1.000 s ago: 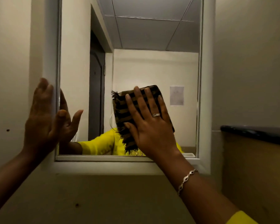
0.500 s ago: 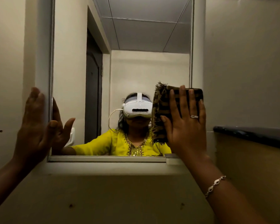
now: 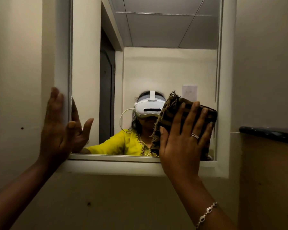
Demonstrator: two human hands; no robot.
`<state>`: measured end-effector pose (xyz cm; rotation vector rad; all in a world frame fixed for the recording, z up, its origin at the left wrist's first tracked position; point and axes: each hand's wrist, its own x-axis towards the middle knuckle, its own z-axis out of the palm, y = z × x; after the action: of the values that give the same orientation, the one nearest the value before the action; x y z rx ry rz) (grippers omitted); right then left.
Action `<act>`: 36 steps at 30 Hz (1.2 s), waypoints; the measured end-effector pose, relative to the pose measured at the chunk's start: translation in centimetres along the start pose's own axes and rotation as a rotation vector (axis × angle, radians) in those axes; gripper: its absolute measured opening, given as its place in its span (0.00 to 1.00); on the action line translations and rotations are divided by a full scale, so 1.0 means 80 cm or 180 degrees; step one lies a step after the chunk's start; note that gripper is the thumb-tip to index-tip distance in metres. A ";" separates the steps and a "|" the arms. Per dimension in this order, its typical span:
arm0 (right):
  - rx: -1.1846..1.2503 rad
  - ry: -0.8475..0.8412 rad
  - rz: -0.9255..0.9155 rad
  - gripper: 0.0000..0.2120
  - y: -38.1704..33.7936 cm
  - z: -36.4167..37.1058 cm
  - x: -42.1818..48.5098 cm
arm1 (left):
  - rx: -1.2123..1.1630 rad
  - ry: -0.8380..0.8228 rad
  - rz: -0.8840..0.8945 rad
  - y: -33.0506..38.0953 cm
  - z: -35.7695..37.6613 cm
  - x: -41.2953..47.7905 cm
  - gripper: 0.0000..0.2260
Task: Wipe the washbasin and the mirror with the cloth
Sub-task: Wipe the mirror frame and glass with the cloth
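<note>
Right then: the R hand (image 3: 181, 143) lay flat on the folded brown-and-black striped fringed cloth (image 3: 169, 112), pressing it against the glass of the rectangular white-framed wall mirror (image 3: 165, 67), in the mirror's lower right corner. Its fingers (image 3: 192, 117) were straight & spread across the cloth, not curled round it. The heel of the palm overlapped the btm frame rail. The cloth's fringed edge stuck out up & left of the hand, and its right end sat just beside the right frame rail. A silver ring (image 3: 195, 135) sat on one finger, and a silver chain bracelet (image 3: 205, 214) on the wrist.

The L hand (image 3: 55, 130) was flat too, holding nothing: fingers straight up along the left frame rail, thumb over the edge of the glass near the btm left corner.

Reflected in the glass: a person in a yellow top (image 3: 121, 143) w/ a white headset (image 3: 149, 107), a dark door (image 3: 106, 97) & grey ceiling panels (image 3: 156, 29). On the right, beside the mirror, a dark ledge (image 3: 269, 132) ran along the beige wall (image 3: 15, 63).
</note>
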<state>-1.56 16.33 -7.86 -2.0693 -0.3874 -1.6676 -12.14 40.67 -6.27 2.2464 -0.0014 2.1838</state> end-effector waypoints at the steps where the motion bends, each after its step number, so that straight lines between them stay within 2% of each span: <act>1: 0.0010 0.0001 -0.0018 0.30 -0.007 0.001 -0.001 | -0.0023 0.0009 0.0077 0.003 -0.001 -0.002 0.39; 4: 0.0116 -0.0001 -0.0165 0.30 -0.037 0.006 -0.007 | 0.0031 -0.0012 0.0018 0.010 -0.008 0.000 0.41; 8: 0.0302 0.0024 -0.0456 0.31 -0.083 0.011 -0.016 | -0.0296 -0.0017 0.0026 0.024 -0.016 0.001 0.42; 16: 0.0622 0.0025 -0.0959 0.31 -0.170 0.019 -0.021 | -0.0593 -0.0018 -0.0053 0.001 -0.009 -0.005 0.37; 21: 0.0827 0.0026 -0.1203 0.25 -0.209 0.018 -0.028 | -0.0816 -0.0028 -0.0061 -0.006 -0.009 -0.005 0.35; 27: 0.0772 -0.0090 -0.1545 0.29 -0.208 0.022 -0.037 | -0.0979 0.0056 -0.0142 -0.006 -0.010 -0.005 0.40; 36: 0.0704 -0.0079 -0.2180 0.28 -0.143 0.018 -0.019 | -0.0516 -0.0043 0.0024 -0.004 -0.012 -0.004 0.37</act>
<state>-6.21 26.95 -7.68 -1.8996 -1.3427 -1.8380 -13.08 40.96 -6.60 2.1766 -0.1805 2.0884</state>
